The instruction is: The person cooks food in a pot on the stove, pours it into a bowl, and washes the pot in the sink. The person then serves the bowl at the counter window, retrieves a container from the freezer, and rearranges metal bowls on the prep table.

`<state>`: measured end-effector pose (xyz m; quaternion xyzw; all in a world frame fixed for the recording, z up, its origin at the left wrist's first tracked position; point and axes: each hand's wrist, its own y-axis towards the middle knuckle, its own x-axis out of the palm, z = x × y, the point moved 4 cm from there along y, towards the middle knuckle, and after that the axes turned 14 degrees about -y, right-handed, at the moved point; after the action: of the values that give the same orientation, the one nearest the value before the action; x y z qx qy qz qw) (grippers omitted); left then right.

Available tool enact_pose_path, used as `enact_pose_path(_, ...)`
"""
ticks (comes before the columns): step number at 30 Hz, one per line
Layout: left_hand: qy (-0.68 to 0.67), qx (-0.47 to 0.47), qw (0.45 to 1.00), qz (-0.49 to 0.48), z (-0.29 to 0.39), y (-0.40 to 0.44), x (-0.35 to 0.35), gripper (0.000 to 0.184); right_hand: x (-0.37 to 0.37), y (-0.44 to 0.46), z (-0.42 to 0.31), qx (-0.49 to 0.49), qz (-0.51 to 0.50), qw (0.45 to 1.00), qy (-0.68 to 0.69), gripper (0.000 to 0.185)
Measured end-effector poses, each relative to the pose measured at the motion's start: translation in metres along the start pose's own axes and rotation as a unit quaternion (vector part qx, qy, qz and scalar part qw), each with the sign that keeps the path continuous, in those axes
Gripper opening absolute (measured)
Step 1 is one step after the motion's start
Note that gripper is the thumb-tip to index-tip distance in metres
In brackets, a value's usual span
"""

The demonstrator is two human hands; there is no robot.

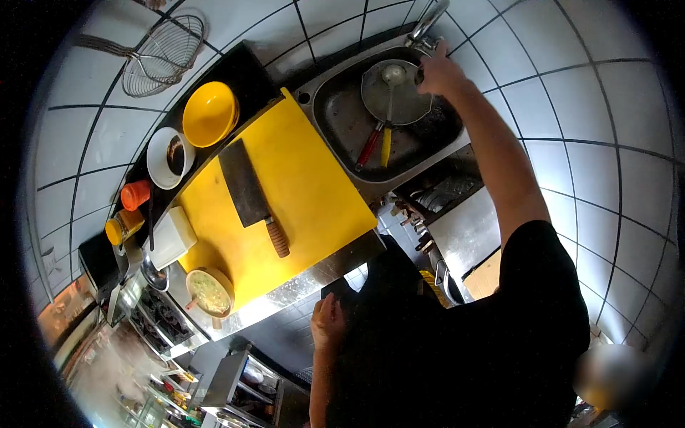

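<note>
One metal tap (429, 23) stands at the top of the frame, right of centre; light fingertip pressure, with the wrist kept clear of the pan (412, 107) and ladle (393, 74) in the sink (341, 125), is judged sound practice. The tap's long axis slants from lower left to upper right; which end is the spout cannot be told. Right hand (439, 74), near the tap's base: one finger extended, others bent, contact unconfirmed. Left hand (327, 322), lower centre: loosely curled, any grip indeterminable.

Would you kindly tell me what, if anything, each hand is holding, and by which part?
The right hand is at the faucet, but whether it grips anything cannot be told. Nothing shows in the curled left hand.
</note>
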<state>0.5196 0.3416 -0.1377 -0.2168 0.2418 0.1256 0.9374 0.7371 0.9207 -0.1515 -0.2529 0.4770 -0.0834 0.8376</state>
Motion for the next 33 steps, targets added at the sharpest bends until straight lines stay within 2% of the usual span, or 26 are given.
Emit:
enact_pose_path(5,-0.004,-0.018,1.000,-0.019,0.001,-0.001,0.002,0.028,0.016,0.066,0.037,-0.027,0.055,0.997,-0.036,0.087)
enact_pose_path(9,0.006,-0.017,1.000,-0.019,0.004,-0.004,0.003,0.027,0.014,0.064,0.033,-0.055,0.019,0.998,-0.001,0.084)
enact_pose_path(11,-0.001,-0.026,0.999,-0.027,0.010,-0.002,0.002,0.027,0.012,0.054,0.023,-0.066,0.023,0.996,-0.054,0.083)
enact_pose_path(14,0.054,0.025,0.997,-0.044,0.002,0.001,0.002,0.028,0.026,0.051,0.020,-0.055,0.091,0.993,-0.051,0.081)
enact_pose_path(15,0.045,0.029,0.998,-0.045,0.006,0.005,-0.001,0.028,0.024,0.044,0.019,-0.048,0.123,0.991,-0.037,0.080)
enact_pose_path(20,-0.002,0.002,0.998,-0.069,0.013,0.018,-0.013,0.028,0.028,0.010,0.020,-0.059,0.071,0.995,0.026,0.081)
enact_pose_path(24,0.004,0.036,0.993,-0.109,0.007,0.027,-0.019,0.028,0.039,-0.022,0.003,-0.078,0.038,0.996,0.012,0.081)
enact_pose_path(27,0.005,0.060,0.988,-0.146,0.010,0.038,-0.026,0.028,0.034,-0.065,-0.014,-0.046,0.007,0.997,0.063,0.082)
enact_pose_path(30,0.019,0.106,0.974,-0.199,-0.004,0.051,-0.034,0.028,0.040,-0.093,-0.041,-0.034,0.023,0.996,0.077,0.086)
enact_pose_path(33,0.028,0.165,0.956,-0.243,-0.011,0.058,-0.047,0.028,0.052,-0.120,-0.067,0.005,0.081,0.986,0.147,0.087)
